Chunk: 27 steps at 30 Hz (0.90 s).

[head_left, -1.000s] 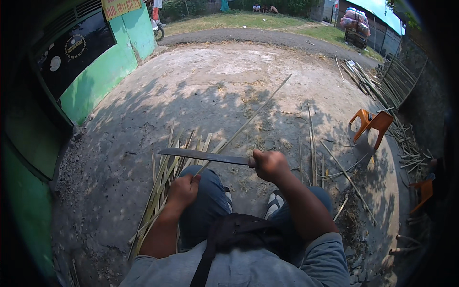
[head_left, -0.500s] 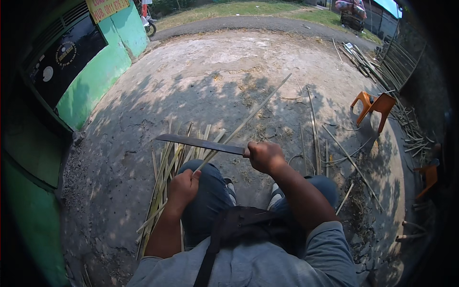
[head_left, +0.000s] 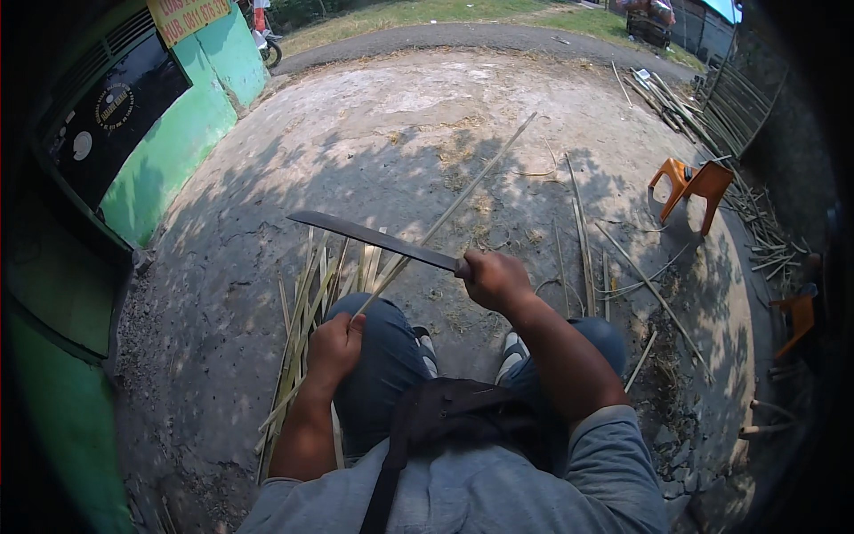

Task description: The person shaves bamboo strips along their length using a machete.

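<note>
My right hand (head_left: 498, 281) is wrapped round the handle of a machete, whose long dark blade (head_left: 374, 238) points to the left and slopes up toward its tip. In my left hand (head_left: 334, 343), above my left knee, I grip the near end of a long thin bamboo strip (head_left: 485, 172). The strip runs away up and to the right. The blade crosses it a short way beyond my left hand; whether the two touch I cannot tell. Beside my left leg lies a pile of split bamboo strips (head_left: 298, 347), partly hidden by my forearm.
Loose strips (head_left: 583, 240) lie on the ground to the right. An orange plastic chair (head_left: 709, 182) stands farther right, near stacked bamboo (head_left: 663, 102) at the back. A green wall (head_left: 147, 196) borders the left, and a road (head_left: 445, 37) crosses the far side.
The machete's tip has risen, so the blade slants more steeply across the strip. Both hands keep their grips. The whole scene has shifted slightly upward in view.
</note>
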Each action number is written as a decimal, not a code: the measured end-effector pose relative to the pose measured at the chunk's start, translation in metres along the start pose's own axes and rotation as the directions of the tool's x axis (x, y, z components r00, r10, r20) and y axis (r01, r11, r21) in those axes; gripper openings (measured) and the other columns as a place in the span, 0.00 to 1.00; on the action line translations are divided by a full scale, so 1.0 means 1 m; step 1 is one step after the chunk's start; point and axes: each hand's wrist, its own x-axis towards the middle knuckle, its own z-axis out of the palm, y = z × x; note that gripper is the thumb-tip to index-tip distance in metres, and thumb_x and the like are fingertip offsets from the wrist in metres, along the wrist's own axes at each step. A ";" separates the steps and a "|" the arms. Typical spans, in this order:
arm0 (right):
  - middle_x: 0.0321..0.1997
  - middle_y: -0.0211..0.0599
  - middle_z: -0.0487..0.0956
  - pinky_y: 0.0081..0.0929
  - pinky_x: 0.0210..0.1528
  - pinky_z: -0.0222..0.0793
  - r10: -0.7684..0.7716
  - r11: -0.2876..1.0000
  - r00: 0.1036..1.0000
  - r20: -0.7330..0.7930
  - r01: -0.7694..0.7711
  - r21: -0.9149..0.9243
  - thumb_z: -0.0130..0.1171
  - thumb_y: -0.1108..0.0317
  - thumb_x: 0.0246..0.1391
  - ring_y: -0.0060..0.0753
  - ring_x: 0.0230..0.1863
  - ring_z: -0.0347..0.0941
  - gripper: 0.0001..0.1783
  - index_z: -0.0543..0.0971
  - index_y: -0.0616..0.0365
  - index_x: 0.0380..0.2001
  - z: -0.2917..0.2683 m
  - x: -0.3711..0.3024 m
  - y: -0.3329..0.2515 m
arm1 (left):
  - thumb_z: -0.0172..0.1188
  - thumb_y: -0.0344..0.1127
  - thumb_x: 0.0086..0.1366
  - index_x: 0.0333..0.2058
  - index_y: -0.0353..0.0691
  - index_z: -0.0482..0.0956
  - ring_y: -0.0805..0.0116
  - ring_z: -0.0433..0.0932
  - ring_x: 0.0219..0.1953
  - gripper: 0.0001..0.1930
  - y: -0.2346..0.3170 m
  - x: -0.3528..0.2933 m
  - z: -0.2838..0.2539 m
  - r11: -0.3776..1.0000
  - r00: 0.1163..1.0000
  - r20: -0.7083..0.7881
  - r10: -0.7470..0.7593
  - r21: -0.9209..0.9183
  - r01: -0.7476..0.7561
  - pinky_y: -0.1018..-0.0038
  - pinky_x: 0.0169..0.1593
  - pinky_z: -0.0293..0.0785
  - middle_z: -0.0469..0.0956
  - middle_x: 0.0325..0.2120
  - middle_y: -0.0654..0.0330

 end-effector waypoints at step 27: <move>0.31 0.54 0.84 0.59 0.39 0.78 0.148 0.989 0.971 -0.188 -0.142 0.043 0.61 0.54 0.65 0.63 0.36 0.83 0.13 0.83 0.52 0.34 -0.006 0.015 0.049 | 0.55 0.54 0.78 0.34 0.37 0.80 0.31 0.80 0.36 0.24 -0.009 -0.001 0.001 0.998 1.000 0.006 -0.003 -0.059 0.003 0.48 0.37 0.74 0.79 0.29 0.39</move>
